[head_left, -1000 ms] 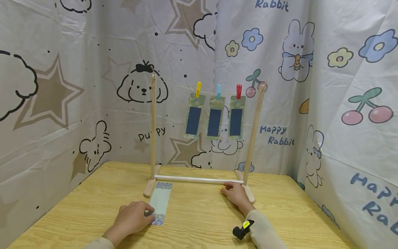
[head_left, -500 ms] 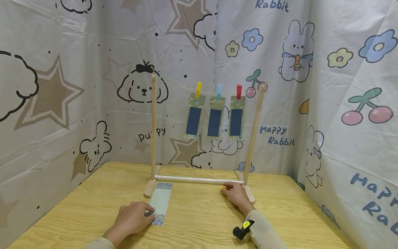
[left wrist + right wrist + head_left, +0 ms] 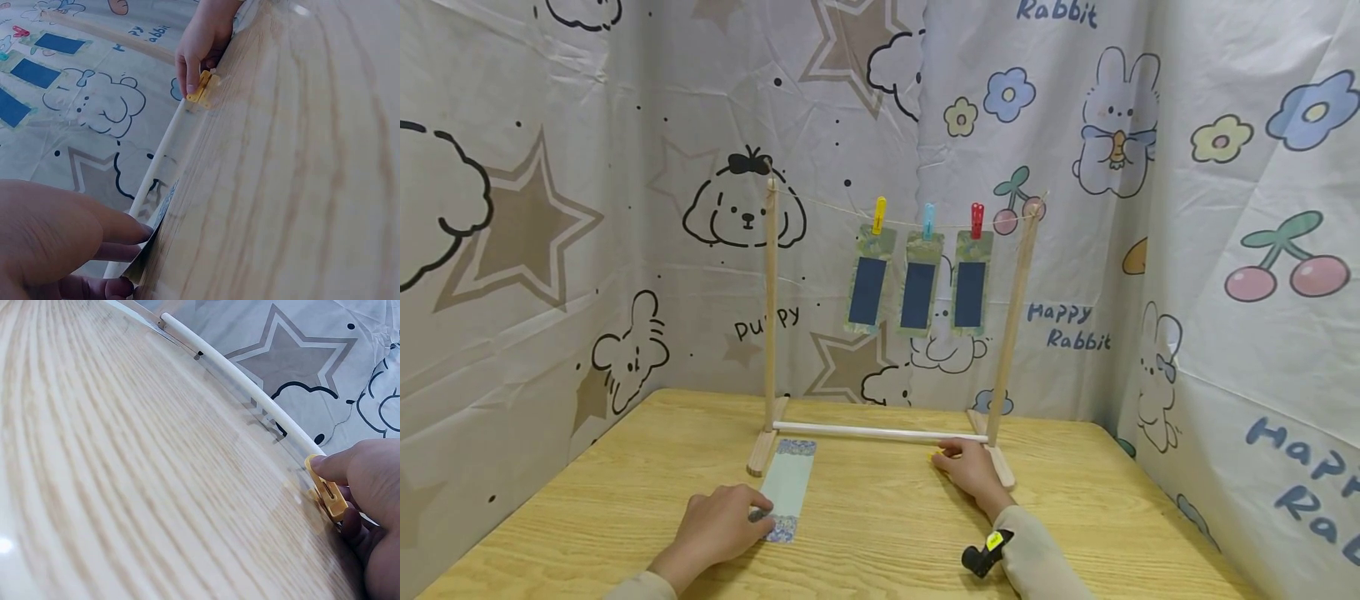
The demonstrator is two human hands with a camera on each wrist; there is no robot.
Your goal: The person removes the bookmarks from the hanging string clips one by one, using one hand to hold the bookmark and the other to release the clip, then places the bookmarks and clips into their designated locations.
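Note:
At the near left edge of a pale green card (image 3: pixel 792 482) with blue patterned ends, my left hand (image 3: pixel 718 523) pinches the rim between thumb and fingers. From the left wrist, the card's edge (image 3: pixel 142 259) looks slightly raised off the table, between the fingertips. Close to the rack's right foot, my right hand (image 3: pixel 973 471) holds a small yellow clothespin (image 3: pixel 326 490) between thumb and fingers, low over the tabletop. Three dark blue cards with green patterned borders hang from the string, held by a yellow clothespin (image 3: pixel 878 216), a light blue clothespin (image 3: pixel 928 222) and a red clothespin (image 3: pixel 976 221).
A wooden rack stands at the back of the table (image 3: pixel 865 533), with a left post (image 3: pixel 771 308), a right post (image 3: pixel 1015 325) and a white crossbar (image 3: pixel 880 432) low between them. Printed curtains (image 3: pixel 647 100) enclose the table behind and at the sides. A black device (image 3: pixel 987 554) sits on the right wrist.

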